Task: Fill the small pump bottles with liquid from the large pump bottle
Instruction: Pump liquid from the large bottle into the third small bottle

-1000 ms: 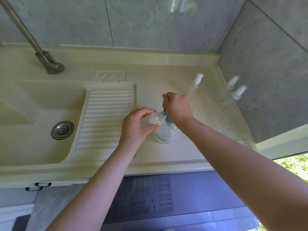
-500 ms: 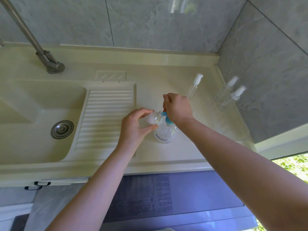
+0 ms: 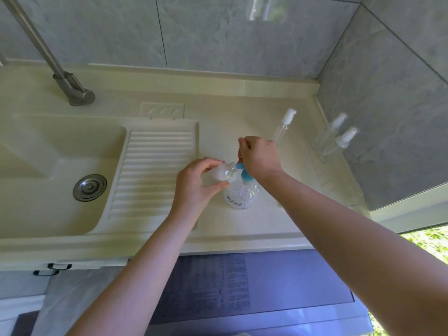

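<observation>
1. The left hand (image 3: 196, 187) curls its fingers and thumb round a small clear bottle (image 3: 221, 173), held tilted with its open neck at the blue pump spout (image 3: 240, 166).
2. The right hand (image 3: 260, 157), fingers clenched, sits on that pump's head.
3. The large pump bottle (image 3: 240, 195) stands upright on the cream countertop (image 3: 242, 229), just right of the ribbed washboard (image 3: 152, 170).
4. A capped small pump bottle (image 3: 283, 124) stands behind the right hand; two more (image 3: 338, 135) stand near the tiled wall (image 3: 388, 93).

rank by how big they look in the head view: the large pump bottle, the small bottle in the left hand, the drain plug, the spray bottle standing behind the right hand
1. large pump bottle
2. drain plug
3. spray bottle and small bottle: too close to rank, as hands partly hide both.
</observation>
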Tool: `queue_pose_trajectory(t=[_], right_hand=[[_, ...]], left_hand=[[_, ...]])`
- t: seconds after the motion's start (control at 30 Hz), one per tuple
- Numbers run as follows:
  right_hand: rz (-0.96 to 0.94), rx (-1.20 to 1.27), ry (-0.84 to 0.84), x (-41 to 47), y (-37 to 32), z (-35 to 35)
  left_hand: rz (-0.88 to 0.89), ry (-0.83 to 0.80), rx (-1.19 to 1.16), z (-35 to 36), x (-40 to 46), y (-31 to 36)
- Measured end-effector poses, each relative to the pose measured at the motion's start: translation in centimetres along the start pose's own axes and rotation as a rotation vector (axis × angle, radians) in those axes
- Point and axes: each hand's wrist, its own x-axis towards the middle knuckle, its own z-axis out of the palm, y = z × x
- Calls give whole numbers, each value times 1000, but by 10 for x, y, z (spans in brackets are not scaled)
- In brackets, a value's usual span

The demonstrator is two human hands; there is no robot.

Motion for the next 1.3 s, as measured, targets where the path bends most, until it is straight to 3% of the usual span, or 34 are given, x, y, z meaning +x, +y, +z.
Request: queue_pose_trajectory(t=[0.2, 0.43, 0.6, 0.87, 1.3], right_hand=[[-2, -51, 67, -5, 0, 5], [34, 26, 2, 0, 1, -1], [-33, -62, 51, -3, 1, 4], [38, 63, -1, -3, 1, -3], [82, 30, 18, -3, 2, 3]], left_hand=[[-10, -3, 2, 1, 0, -3], [-8, -6, 7, 3, 0, -2], [-18, -3, -12, 3, 0, -1], [-23, -9, -12, 3, -1, 3], [-27, -16, -14, 1, -1, 0]])
